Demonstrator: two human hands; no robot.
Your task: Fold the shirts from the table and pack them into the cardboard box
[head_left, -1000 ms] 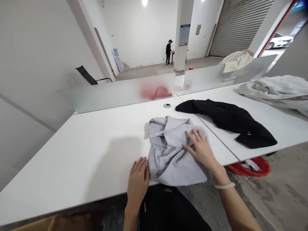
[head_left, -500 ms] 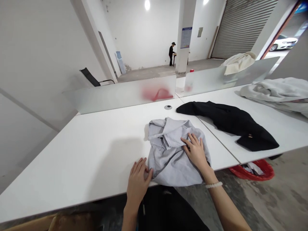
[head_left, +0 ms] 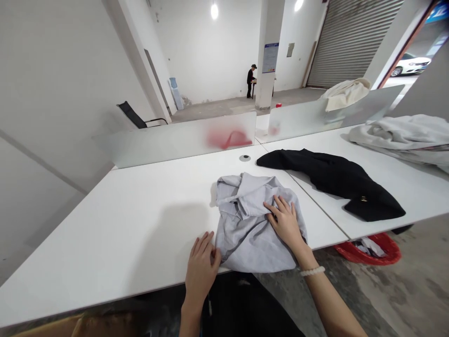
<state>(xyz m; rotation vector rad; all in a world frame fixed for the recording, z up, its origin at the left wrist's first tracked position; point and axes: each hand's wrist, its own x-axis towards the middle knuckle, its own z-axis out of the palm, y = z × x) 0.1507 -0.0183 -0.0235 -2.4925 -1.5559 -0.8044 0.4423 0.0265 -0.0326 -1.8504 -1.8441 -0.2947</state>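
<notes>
A crumpled light grey shirt (head_left: pixel 245 220) lies on the white table (head_left: pixel 140 220), near its front edge. My right hand (head_left: pixel 286 222) rests flat on the shirt's right side with the fingers spread. My left hand (head_left: pixel 201 264) lies at the table's front edge, its fingers stretched out and touching the shirt's lower left corner. Neither hand grips the cloth.
A black garment (head_left: pixel 336 180) lies on the adjoining table to the right, and a pale grey garment (head_left: pixel 403 133) farther right. Frosted dividers (head_left: pixel 182 138) stand behind. A red basket (head_left: pixel 372 248) with cloth sits on the floor. A person (head_left: pixel 250 79) stands far off.
My right hand has drawn back a little toward me across the shirt. The left hand has edged against the shirt's corner. The shirt itself lies about where it was.
</notes>
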